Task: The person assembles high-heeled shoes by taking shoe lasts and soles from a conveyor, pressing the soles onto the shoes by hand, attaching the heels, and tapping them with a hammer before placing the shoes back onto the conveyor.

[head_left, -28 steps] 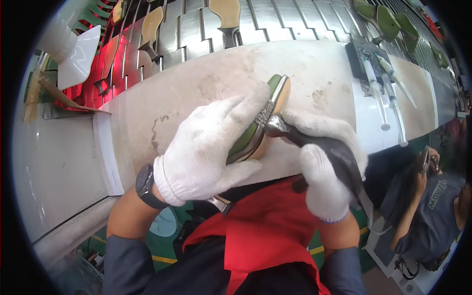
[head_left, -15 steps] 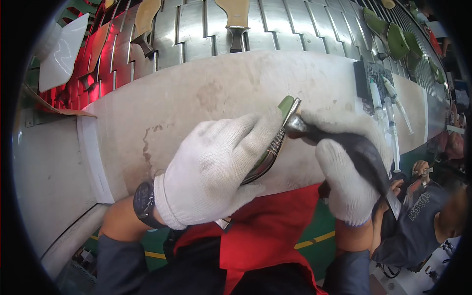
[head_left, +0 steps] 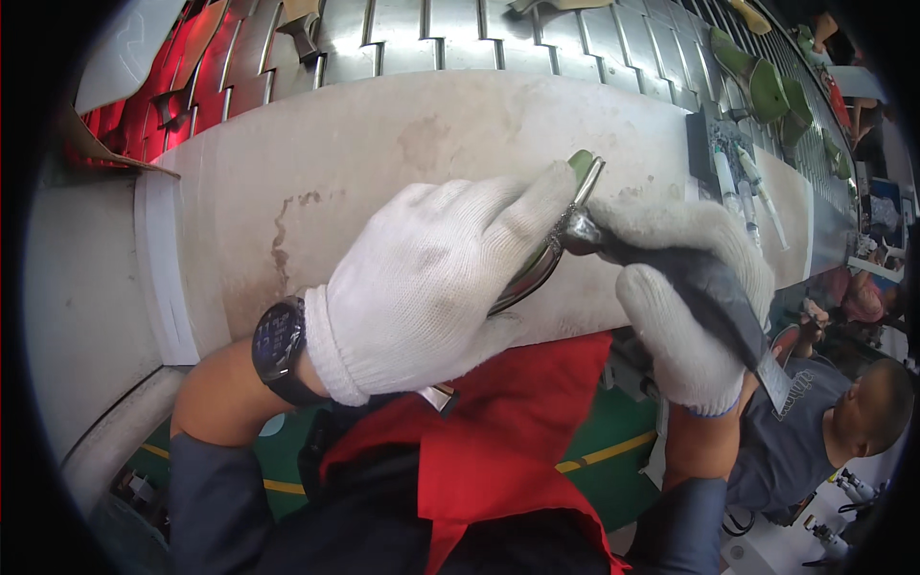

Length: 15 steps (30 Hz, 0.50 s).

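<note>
1. The left hand (head_left: 431, 287), in a white knit glove, has its grip wrapped shut around a green shoe piece with a metal edge (head_left: 565, 216), a little right of the frame's centre; only the green tip and the shiny rim show past the fingers.
2. The right hand (head_left: 685, 297), also gloved in white, is clenched on the dark handle of a hand tool (head_left: 671, 273). The tool's metal tip touches the rim of the shoe piece just beside the left index finger.
3. A dark wristwatch (head_left: 278, 345) sits on the left wrist, at lower left of centre.
4. Both hands hover over the near edge of a pale, stained desk (head_left: 383, 153) that fills the middle of the frame.
5. A red apron (head_left: 498, 441) lies below the hands, at the bottom centre.
6. Beyond the desk, along the top, runs a slatted metal conveyor (head_left: 460, 34) carrying green shoe parts (head_left: 757, 81) at upper right.
7. White tubes (head_left: 743, 182) lie on the desk at the right.
8. Another person in a grey shirt (head_left: 805, 431) sits at lower right.
</note>
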### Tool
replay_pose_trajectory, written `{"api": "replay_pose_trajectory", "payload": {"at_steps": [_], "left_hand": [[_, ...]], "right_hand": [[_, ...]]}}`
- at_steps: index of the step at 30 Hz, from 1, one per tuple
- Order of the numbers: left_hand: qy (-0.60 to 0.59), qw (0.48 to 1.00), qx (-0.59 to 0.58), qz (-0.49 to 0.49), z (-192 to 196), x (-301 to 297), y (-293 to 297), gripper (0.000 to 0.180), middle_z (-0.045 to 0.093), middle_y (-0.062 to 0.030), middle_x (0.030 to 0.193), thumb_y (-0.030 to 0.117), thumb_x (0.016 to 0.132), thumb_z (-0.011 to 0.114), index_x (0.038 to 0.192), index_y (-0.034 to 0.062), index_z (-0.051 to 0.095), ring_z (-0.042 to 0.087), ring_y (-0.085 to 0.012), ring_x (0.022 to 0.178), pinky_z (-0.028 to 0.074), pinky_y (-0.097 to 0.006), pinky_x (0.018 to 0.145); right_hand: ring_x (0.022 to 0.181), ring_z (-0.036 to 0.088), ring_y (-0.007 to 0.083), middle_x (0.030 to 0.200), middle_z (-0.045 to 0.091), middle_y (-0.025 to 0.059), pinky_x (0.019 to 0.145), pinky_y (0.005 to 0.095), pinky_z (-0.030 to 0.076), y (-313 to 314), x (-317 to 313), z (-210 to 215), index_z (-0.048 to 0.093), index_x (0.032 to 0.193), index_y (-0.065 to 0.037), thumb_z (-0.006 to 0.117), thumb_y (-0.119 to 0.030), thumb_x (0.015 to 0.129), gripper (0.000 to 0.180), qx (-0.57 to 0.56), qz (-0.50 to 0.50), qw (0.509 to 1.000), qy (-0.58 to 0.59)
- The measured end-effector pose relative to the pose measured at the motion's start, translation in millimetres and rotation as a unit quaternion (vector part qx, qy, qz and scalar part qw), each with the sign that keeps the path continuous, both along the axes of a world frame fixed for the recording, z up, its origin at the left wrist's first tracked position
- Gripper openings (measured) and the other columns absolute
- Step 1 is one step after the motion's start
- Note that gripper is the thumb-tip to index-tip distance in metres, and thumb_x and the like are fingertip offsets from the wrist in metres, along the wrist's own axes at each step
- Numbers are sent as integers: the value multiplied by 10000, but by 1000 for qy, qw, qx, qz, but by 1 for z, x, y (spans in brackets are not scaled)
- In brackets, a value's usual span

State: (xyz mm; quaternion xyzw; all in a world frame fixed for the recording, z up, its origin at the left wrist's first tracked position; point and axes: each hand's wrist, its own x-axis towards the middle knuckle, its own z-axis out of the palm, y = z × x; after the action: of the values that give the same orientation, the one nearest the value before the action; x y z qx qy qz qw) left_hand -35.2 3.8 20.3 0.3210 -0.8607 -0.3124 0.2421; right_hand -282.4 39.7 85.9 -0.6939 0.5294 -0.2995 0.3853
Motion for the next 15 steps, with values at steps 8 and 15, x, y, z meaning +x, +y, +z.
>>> {"api": "replay_pose_trajectory", "payload": {"at_steps": [8, 15], "left_hand": [[31, 999, 14, 4, -1, 0, 1, 1001, 689, -243, 1304, 239, 761, 963, 1613, -1, 496, 695, -443, 1167, 540, -509, 1022], [39, 999, 16, 1, -3, 2, 2, 980, 693, -235, 1289, 128, 754, 884, 1641, 30, 480, 691, -445, 1158, 541, -512, 1025]], "right_hand": [[1038, 807, 343, 1108, 793, 202, 951, 409, 637, 20, 15, -12, 743, 1135, -1, 822, 18, 836, 311, -107, 19, 994, -4], [1068, 785, 427, 1136, 770, 250, 968, 480, 642, 57, 45, -53, 723, 1151, 35, 851, 9, 824, 352, -231, -19, 973, -3]]}}
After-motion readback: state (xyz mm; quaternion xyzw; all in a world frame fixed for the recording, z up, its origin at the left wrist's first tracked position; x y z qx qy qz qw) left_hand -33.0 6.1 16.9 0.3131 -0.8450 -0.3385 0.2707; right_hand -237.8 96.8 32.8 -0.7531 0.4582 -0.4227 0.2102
